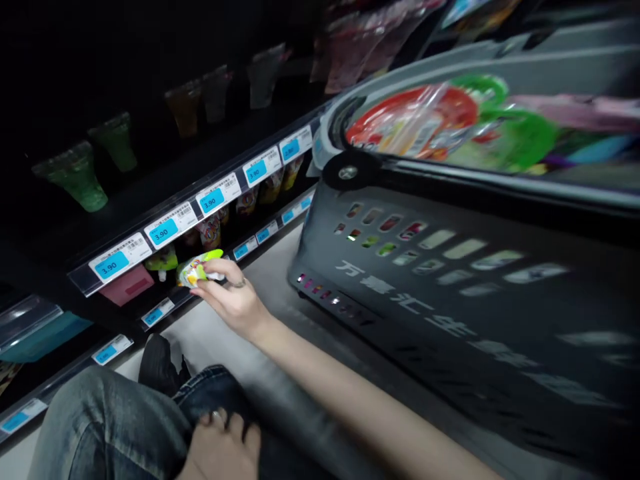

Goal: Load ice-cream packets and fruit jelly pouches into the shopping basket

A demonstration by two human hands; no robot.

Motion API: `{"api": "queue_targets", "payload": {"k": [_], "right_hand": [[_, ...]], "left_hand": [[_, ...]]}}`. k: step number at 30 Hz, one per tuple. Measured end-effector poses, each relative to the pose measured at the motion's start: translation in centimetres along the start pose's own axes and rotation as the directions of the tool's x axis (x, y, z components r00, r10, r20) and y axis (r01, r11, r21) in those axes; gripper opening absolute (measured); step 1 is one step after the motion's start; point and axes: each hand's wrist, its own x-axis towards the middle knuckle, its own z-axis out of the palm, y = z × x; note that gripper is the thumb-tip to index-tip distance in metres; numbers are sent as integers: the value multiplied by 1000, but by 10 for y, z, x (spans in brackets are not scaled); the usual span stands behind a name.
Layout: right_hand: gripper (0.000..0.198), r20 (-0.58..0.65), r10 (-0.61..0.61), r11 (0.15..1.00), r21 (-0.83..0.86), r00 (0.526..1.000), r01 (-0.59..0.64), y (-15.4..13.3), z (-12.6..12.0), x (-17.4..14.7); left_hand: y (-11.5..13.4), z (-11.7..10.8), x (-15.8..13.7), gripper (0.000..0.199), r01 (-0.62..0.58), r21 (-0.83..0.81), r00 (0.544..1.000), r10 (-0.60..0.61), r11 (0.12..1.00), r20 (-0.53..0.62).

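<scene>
My right hand [237, 300] reaches to the lower shelf and pinches a small white, yellow and green pouch [193, 272] between thumb and fingers. Just left of it, a green pouch with a white spout [163, 260] sits on the shelf, beside a pink box [127, 285]. More colourful pouches [211, 233] stand in shadow behind the price rail. My left hand [223, 447] rests on my jeans, its fingers laid loosely apart over the leg and holding nothing.
A dark shopping basket [400, 287] with slotted sides stands at right, holding red, green and pink packages [520, 137]. Price tags [217, 195] line the shelf edge, with clear cups [75, 177] above. My black shoe [160, 367] is by the bottom shelf.
</scene>
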Motion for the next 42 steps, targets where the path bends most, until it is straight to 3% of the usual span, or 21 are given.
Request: {"api": "queue_targets", "payload": {"k": [3,6,8,10,11,12,13,14,17,20,23,26,28,30,34,39,42], "right_hand": [[7,7,180,983,39,984,-180,-28,-37,16],[14,199,381,879,225,903,-420,-55,-74,39],[20,363,463,693,421,809,-585,-72,-93,49],[29,453,517,431,595,726,-678,-89,-106,51],[32,470,548,310,654,692,-690,-98,-111,48],[35,473,584,212,695,660,-687,-105,-115,44],[37,474,615,140,721,630,-678,-112,-118,38],[37,475,644,85,735,600,-673,-118,-121,32],[37,480,719,-16,735,503,-678,-129,-128,13],[34,491,738,-47,723,464,-689,-130,-130,2],[26,502,755,-57,690,421,-721,-124,-129,-5],[63,552,768,-107,609,324,-786,-116,-126,-13],[64,612,753,-155,521,241,-839,-113,-124,-19],[43,630,755,-155,441,182,-884,-111,-123,-24],[24,551,813,-53,392,188,-918,-111,-122,-28],[19,494,833,25,417,250,-909,-113,-122,-26],[20,459,852,58,397,253,-916,-115,-122,-23]], "left_hand": [[-9,-29,-11,67,51,-277,973,-111,959,-203],[-19,-38,-7,59,-131,-684,955,-93,717,-280],[-19,-38,-7,54,-211,-819,968,-3,534,-251],[-13,-38,-14,64,-217,-946,969,174,242,-178],[-10,-37,-22,72,-168,-984,942,305,59,-143],[-8,-37,-31,78,-83,-992,886,448,-100,-119],[-6,-35,-40,81,0,-980,817,566,-198,-114],[-5,-34,-50,78,34,-976,769,629,-214,-111],[1,-25,-70,62,-95,-990,736,663,-105,-141],[11,-14,-74,62,-167,-984,729,663,-66,-169],[19,-9,-70,61,-239,-971,825,522,-26,-217],[17,-13,-66,52,-428,-889,870,342,164,-355],[14,-17,-64,50,-402,-862,908,258,308,-331],[11,-21,-63,48,-317,-849,948,178,423,-265],[11,-23,-62,43,-293,-769,953,111,568,-281],[11,-24,-61,41,-285,-742,953,93,607,-290],[9,-23,-63,42,-309,-717,945,116,625,-306]]}}
